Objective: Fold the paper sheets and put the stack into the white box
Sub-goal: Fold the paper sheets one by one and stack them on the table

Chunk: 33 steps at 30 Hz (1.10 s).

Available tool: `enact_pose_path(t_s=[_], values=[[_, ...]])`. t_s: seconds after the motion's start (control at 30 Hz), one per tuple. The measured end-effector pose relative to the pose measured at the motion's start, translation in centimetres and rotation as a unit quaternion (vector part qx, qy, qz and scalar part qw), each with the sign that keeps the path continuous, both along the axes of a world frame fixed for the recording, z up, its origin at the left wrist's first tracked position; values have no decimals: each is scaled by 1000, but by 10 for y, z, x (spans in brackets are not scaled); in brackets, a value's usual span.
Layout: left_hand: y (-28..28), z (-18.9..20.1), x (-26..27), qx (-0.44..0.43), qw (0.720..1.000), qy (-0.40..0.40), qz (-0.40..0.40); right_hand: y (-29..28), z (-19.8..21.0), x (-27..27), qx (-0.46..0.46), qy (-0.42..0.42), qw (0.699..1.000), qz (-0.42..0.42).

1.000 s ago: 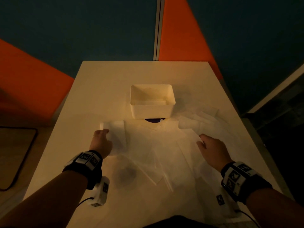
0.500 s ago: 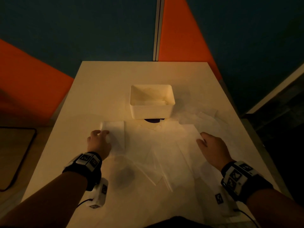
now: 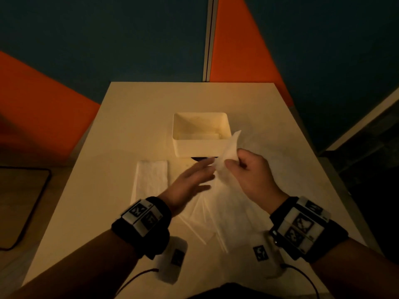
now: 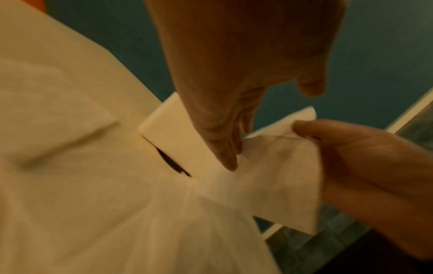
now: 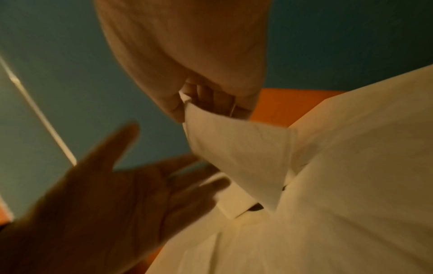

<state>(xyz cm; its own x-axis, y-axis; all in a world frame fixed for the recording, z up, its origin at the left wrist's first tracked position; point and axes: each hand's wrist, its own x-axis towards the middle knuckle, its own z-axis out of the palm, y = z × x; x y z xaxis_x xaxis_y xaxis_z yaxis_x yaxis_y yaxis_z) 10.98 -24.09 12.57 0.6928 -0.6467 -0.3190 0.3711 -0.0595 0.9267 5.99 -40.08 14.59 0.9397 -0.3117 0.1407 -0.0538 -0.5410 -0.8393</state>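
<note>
My right hand (image 3: 234,164) pinches a thin white paper sheet (image 3: 230,151) and holds it lifted just in front of the white box (image 3: 199,147). The same sheet (image 4: 281,176) hangs from that thumb and fingers in the left wrist view, and the pinch on the sheet (image 5: 236,148) also shows in the right wrist view. My left hand (image 3: 201,171) stretches toward the sheet with straight fingers, its fingertips at the sheet's lower edge. A folded paper stack (image 3: 151,180) lies flat on the table to the left. Several loose sheets (image 3: 216,214) overlap between my wrists.
The pale table (image 3: 133,108) ends at dark blue and orange wall panels behind. Something small and dark (image 3: 199,158) peeks out under the box's front edge. The box holds a flat pale piece at its bottom. Floor lies beyond both side edges.
My right hand has lifted one sheet off the pile and brought it up in front of the box. My left hand left the folded stack and moved right toward that sheet.
</note>
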Motion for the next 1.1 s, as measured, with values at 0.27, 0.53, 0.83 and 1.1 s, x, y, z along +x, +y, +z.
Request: enact_pose_path(t_s=[0.27,0.53,0.83,1.1], values=[[-13,16,-9,-166,978,98,81,13,14,-3,194,26,971,137],[-1,12,6,-130,977,131,108,-28,16,-6,180,94,977,-69],[6,18,17,-58,997,54,8,-35,16,-13,396,74,914,39],[35,33,31,-88,979,54,-177,-48,22,-15,354,78,931,52]])
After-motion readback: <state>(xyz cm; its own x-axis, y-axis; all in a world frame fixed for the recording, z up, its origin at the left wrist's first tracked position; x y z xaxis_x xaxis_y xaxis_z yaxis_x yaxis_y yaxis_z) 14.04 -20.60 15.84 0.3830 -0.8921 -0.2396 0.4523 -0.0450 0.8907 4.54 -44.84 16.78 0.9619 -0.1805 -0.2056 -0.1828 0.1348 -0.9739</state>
